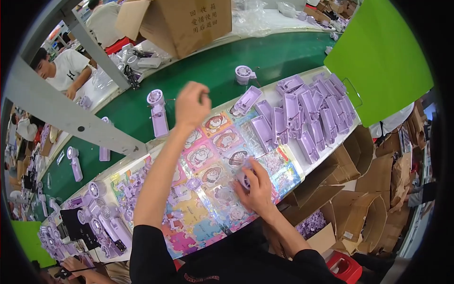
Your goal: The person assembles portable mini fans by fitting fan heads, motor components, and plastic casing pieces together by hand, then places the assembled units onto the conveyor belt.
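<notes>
My left hand (193,105) hangs over the green conveyor belt with its fingers curled; what they hold, if anything, is hidden. Just left of it, a lilac plastic housing (158,111) with a round head and long open handle lies at the belt's near edge. Low over the colourful patterned mat (194,213), my right hand (257,187) is closed around a round lilac plastic housing (244,181), mostly covered by the fingers. Small lilac parts (193,183) lie on the mat. Right of the mat, many open lilac handle shells (302,111) are piled, one (247,100) apart at their left.
Several lilac housings (243,73) stand or lie along the green belt (208,71). A grey metal post (80,106) crosses the left side. Assembled lilac units (101,215) crowd the table's left end. Cardboard boxes (352,213) stand at lower right; a green panel (383,61) rises at right.
</notes>
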### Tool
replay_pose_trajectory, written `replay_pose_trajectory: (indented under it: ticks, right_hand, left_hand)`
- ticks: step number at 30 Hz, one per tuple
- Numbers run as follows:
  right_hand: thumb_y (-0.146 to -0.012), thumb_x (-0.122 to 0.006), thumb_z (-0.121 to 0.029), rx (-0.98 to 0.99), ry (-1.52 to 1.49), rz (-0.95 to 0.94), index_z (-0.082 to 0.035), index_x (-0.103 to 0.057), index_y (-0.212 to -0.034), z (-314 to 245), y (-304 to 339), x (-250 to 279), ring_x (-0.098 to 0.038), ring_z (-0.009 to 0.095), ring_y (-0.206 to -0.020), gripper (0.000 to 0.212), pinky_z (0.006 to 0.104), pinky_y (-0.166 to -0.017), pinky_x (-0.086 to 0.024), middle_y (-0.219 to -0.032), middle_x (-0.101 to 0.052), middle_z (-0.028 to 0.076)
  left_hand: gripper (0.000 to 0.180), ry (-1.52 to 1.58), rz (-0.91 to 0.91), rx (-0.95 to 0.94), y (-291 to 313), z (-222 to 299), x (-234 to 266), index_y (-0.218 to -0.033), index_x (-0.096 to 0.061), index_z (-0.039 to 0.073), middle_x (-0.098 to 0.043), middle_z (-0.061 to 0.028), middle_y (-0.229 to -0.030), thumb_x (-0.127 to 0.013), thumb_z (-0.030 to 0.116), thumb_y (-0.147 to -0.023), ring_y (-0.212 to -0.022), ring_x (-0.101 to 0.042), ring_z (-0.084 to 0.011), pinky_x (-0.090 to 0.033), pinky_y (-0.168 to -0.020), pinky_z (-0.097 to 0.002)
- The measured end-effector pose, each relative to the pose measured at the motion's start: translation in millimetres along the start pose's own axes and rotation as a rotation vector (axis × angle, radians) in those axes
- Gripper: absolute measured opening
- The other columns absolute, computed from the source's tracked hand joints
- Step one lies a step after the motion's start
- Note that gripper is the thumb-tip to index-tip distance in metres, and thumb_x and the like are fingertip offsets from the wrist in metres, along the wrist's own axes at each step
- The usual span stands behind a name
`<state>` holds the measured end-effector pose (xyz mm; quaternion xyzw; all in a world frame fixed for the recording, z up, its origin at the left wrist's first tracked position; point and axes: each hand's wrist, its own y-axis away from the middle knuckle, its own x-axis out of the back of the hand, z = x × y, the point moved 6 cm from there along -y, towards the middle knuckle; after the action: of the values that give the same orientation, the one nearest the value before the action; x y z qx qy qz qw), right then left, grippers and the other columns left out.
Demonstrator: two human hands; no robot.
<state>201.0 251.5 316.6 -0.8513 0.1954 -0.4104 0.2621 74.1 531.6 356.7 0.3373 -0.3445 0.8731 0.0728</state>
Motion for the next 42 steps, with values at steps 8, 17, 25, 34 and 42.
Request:
replay_pose_trajectory:
  ticks: [8, 17, 25, 34, 42]
  right_hand:
    - [-0.069, -0.086, -0.011, -0.167, 0.026, 0.031, -0.005, -0.062, -0.123, 7.5, -3.8, 6.0, -0.059, 0.039, -0.109, 0.06, 0.0446, -0.087, -0.052, -0.129, -0.053, 0.023]
    - [-0.065, -0.09, -0.014, -0.277, 0.012, 0.082, -0.004, -0.063, -0.124, 18.1, 0.1, 9.0, -0.059, 0.033, -0.097, 0.066, 0.0402, -0.083, -0.052, -0.113, -0.053, 0.018]
    - [-0.069, -0.078, -0.004, -0.203, -0.142, -0.085, -0.005, -0.062, -0.128, 10.5, 14.7, 33.0, -0.057, 0.036, -0.109, 0.061, 0.0412, -0.093, -0.049, -0.123, -0.051, 0.02]
    - [-0.074, -0.08, -0.013, -0.396, 0.136, -0.325, -0.012, -0.055, -0.136, -4.4, 22.8, 64.8, -0.054, 0.042, -0.119, 0.067, 0.0461, -0.097, -0.049, -0.128, -0.054, 0.02]
    - [-0.074, -0.079, -0.007, -0.389, -0.11, -0.236, -0.009, -0.057, -0.124, -14.0, 41.6, 67.7, -0.059, 0.039, -0.112, 0.055, 0.0435, -0.091, -0.052, -0.122, -0.056, 0.016]
  left_hand:
    - [0.069, -0.085, -0.276, -0.099, 12.7, 65.7, -92.0, -0.136, -0.049, 0.004, -0.062, -0.0184, -0.116, -0.076, 0.024, -0.077, -0.107, -0.058, -0.0354, -0.047, -0.094, -0.045]
    - [0.065, -0.215, -0.136, 0.028, 82.8, 93.0, 24.0, -0.133, -0.051, 0.0, -0.065, -0.0201, -0.105, -0.076, 0.018, -0.076, -0.103, -0.058, -0.0371, -0.048, -0.089, -0.0474]
    - [0.079, -0.288, -0.345, 0.11, 168.5, 93.8, 62.3, -0.143, -0.044, 0.002, -0.063, -0.0219, -0.111, -0.078, 0.039, -0.082, -0.107, -0.058, -0.0401, -0.048, -0.091, -0.048]
    - [0.07, -0.231, -0.548, -0.159, 151.7, 88.1, 49.9, -0.134, -0.063, 0.029, -0.04, -0.0205, -0.15, -0.066, -0.008, -0.074, -0.139, -0.041, -0.0389, -0.035, -0.116, -0.0471]
    - [0.047, -0.347, -0.765, -0.259, 127.0, 89.4, 34.0, -0.112, -0.076, 0.019, -0.038, -0.012, -0.158, -0.074, -0.001, -0.069, -0.145, -0.035, -0.0348, -0.034, -0.117, -0.0443]
